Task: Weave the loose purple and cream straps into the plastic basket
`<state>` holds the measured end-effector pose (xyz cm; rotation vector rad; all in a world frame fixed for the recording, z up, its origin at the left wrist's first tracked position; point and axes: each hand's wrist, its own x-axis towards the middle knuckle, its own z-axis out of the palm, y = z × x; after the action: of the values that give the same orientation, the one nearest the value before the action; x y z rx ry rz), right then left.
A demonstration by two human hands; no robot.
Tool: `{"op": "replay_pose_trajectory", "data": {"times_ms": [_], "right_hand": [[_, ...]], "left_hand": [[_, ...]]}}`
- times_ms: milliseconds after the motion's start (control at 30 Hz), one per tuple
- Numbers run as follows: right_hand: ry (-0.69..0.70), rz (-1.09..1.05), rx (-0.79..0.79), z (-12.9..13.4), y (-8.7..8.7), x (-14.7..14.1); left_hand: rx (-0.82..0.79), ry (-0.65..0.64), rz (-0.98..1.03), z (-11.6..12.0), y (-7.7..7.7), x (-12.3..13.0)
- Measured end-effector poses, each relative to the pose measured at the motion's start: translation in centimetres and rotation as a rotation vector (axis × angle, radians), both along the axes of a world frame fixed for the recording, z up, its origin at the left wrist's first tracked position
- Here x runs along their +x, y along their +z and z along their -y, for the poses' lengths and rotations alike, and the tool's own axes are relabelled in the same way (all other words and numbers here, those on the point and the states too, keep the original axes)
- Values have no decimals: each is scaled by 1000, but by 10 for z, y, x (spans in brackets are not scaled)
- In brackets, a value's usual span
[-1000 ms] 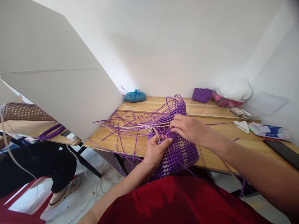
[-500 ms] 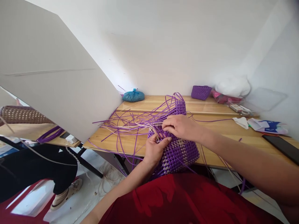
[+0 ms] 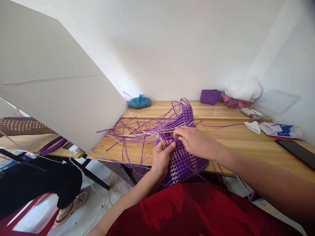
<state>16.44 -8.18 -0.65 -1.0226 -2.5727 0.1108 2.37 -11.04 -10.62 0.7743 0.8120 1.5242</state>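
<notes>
A half-woven basket [image 3: 182, 164] of purple and beige plastic strips leans between my lap and the table's front edge. Long loose strips [image 3: 137, 131] fan out from its rim to the left over the tabletop. My left hand [image 3: 161, 157] is closed on the basket's near-left rim, thumb on top and fingers inside. Just right of it, my right hand [image 3: 188, 139] is closed with fingertips pinched at the weave by the rim. Those fingertips partly hide the strip they touch.
On the wooden table [image 3: 233, 144] lie a phone [image 3: 296, 152], a blue-and-white packet [image 3: 280, 130] and a small purple basket [image 3: 210, 96]. A knotted blue bag [image 3: 139, 102] sits at the back left. Beyond a grey partition [image 3: 49, 75], a seated person's leg [image 3: 66, 180] shows.
My right hand has shifted slightly right and down along the rim, its fingers still pinched. My left hand keeps its grip. The view has tilted a little.
</notes>
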Motion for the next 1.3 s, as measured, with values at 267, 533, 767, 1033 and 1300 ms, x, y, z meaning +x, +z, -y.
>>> {"op": "replay_pose_trajectory", "data": {"times_ms": [267,533,767,1033,1300], "right_hand": [[96,-117,3,-14,-8,-7],[90,-99,104,-18,-11,-9],[22,-172,135,-24,-11,-14],[-91,-177,68,-2,-13,2],[-153,-322,-50,11,-22,7]], "left_hand": [[-43,-72,71,1,7,-2],[-57,-115,94,1,8,-3],[-80,-58,158,0,6,2],[-105,-50,100,2,8,-3],[-51,-44,121,2,12,5]]}}
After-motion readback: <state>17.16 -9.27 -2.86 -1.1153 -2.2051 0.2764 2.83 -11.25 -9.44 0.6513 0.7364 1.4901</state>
